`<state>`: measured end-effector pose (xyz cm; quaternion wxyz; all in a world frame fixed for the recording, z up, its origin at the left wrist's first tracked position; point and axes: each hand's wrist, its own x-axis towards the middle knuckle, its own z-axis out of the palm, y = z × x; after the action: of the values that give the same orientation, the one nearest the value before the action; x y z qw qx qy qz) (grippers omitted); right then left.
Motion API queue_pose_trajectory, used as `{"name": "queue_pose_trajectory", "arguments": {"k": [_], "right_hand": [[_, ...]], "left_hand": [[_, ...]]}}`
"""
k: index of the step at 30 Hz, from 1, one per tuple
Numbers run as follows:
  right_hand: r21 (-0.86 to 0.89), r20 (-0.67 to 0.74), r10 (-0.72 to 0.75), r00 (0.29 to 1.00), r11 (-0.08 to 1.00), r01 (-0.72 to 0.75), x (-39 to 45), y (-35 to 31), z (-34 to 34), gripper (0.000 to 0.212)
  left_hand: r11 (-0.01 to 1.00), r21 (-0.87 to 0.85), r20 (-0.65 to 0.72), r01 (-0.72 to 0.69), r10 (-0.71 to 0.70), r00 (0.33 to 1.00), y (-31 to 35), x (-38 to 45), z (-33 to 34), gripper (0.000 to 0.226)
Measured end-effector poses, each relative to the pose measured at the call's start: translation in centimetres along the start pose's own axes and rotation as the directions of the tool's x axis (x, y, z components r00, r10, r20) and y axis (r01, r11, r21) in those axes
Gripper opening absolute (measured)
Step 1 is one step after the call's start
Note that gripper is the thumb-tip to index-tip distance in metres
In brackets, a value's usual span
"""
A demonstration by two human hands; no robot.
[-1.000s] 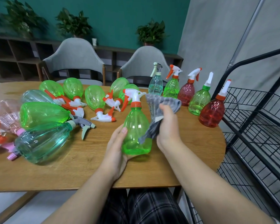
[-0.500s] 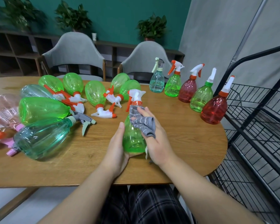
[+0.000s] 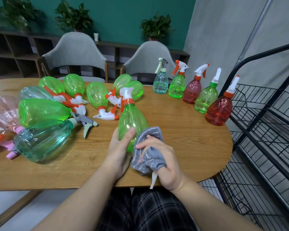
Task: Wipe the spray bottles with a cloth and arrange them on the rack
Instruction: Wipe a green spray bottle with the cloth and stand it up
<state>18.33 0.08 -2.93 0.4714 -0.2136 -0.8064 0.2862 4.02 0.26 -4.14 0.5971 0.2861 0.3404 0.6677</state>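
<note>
Green spray bottle held between both hands just above near desk edge, long axis tilted, nozzle pointing away, base toward person. Left hand wraps lower body, thumb on front. Right hand clutches grey cloth bunched against bottle's lower right side. Black wire rack stands to right, so right hand nearer. Versus half second ago: cloth has slid from neck down to base.

Both forearms are bare right up to the bottom of the view, with no sleeves, watch or rings showing on the left hand or the right hand. The lap wears dark plaid trousers crossed by thin pale lines.
</note>
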Motion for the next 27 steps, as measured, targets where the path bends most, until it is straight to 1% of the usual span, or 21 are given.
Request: {"name": "queue_pose_trajectory", "arguments": {"k": [2,3,4,5,6,7,8,9,10,11,14,16,17,18,19,20,21,23,24,27], "right_hand": [[0.052,-0.032,0.063,0.997,0.997,-0.062,-0.3,0.0,-0.6,0.032],[0.126,-0.087,0.145,0.986,0.983,-0.133,-0.5,-0.2,-0.7,0.027],[0.27,-0.167,0.307,0.937,0.928,-0.256,-0.3,-0.8,-0.7,0.024],[0.482,-0.239,0.507,0.828,0.803,-0.352,0.0,-1.3,-0.9,0.023],[0.674,-0.268,0.682,0.68,0.638,-0.374,0.5,-1.4,-1.1,0.024],[0.811,-0.273,0.808,0.523,0.485,-0.326,0.9,-1.4,-1.3,0.025],[0.891,-0.263,0.867,0.423,0.387,-0.239,1.5,-1.4,-1.7,0.026],[0.926,-0.258,0.891,0.373,0.338,-0.167,2.3,-1.6,-2.1,0.026],[0.933,-0.269,0.887,0.375,0.337,-0.126,3.0,-2.0,-2.3,0.027],[0.926,-0.287,0.871,0.399,0.358,-0.116,3.7,-2.2,-2.4,0.027],[0.863,-0.343,0.777,0.529,0.483,-0.15,6.0,-2.8,-1.9,0.024],[0.753,-0.37,0.693,0.618,0.614,-0.237,7.4,-2.6,-1.4,0.028],[0.671,-0.354,0.659,0.663,0.673,-0.311,7.9,-2.6,-1.2,0.036],[0.59,-0.313,0.638,0.704,0.711,-0.382,8.2,-2.6,-1.0,0.04],[0.516,-0.25,0.612,0.75,0.74,-0.432,8.4,-2.6,-0.8,0.037],[0.433,-0.19,0.576,0.795,0.776,-0.459,8.4,-2.5,-0.7,0.032],[0.329,-0.142,0.531,0.836,0.821,-0.466,8.3,-2.5,-0.6,0.032],[0.114,-0.081,0.432,0.898,0.899,-0.422,7.9,-2.2,-0.3,0.046],[0.039,-0.058,0.386,0.921,0.923,-0.384,7.6,-2.1,-0.3,0.052],[-0.088,-0.006,0.303,0.953,0.949,-0.302,6.5,-1.5,-0.2,0.051]], "left_hand": [[1.0,-0.017,-0.017,-0.023,0.023,1.0,-0.1,0.0,0.3,0.107],[0.999,-0.031,-0.022,-0.03,0.03,0.999,-0.1,0.0,0.3,0.103],[0.998,-0.049,-0.026,-0.035,0.033,0.999,-0.2,0.0,0.2,0.096],[0.997,-0.063,-0.027,-0.035,0.033,0.999,-0.1,-0.1,0.2,0.09],[0.997,-0.069,-0.021,-0.032,0.03,0.999,-0.1,-0.1,0.2,0.089],[0.998,-0.062,-0.008,-0.028,0.027,1.0,-0.1,-0.1,0.2,0.094],[0.999,-0.048,0.005,-0.026,0.027,1.0,-0.1,-0.1,0.2,0.099],[0.999,-0.034,0.015,-0.026,0.026,1.0,0.0,-0.1,0.2,0.102],[0.999,-0.027,0.019,-0.026,0.026,0.999,0.0,-0.2,0.2,0.103],[0.999,-0.027,0.021,-0.024,0.025,0.999,0.0,-0.2,0.2,0.104],[1.0,-0.025,0.033,-0.007,0.008,0.999,0.0,-0.1,0.2,0.102],[1.0,-0.01,0.054,0.016,-0.015,0.998,0.0,-0.2,0.1,0.099],[1.0,-0.004,0.063,0.027,-0.027,0.998,0.0,-0.2,0.1,0.097],[0.999,-0.001,0.065,0.039,-0.038,0.997,0.1,-0.3,0.2,0.093],[0.999,-0.005,0.062,0.043,-0.042,0.997,0.1,-0.3,0.2,0.086],[0.999,-0.016,0.063,0.045,-0.044,0.997,0.2,-0.3,0.2,0.075],[0.998,-0.029,0.071,0.049,-0.047,0.996,0.2,-0.3,0.2,0.065],[0.997,-0.04,0.081,0.061,-0.058,0.995,0.4,-0.3,0.3,0.056],[0.997,-0.042,0.081,0.066,-0.062,0.995,0.4,-0.3,0.3,0.053],[0.995,-0.056,0.067,0.087,-0.083,0.994,0.5,-0.5,0.4,0.05]]}}
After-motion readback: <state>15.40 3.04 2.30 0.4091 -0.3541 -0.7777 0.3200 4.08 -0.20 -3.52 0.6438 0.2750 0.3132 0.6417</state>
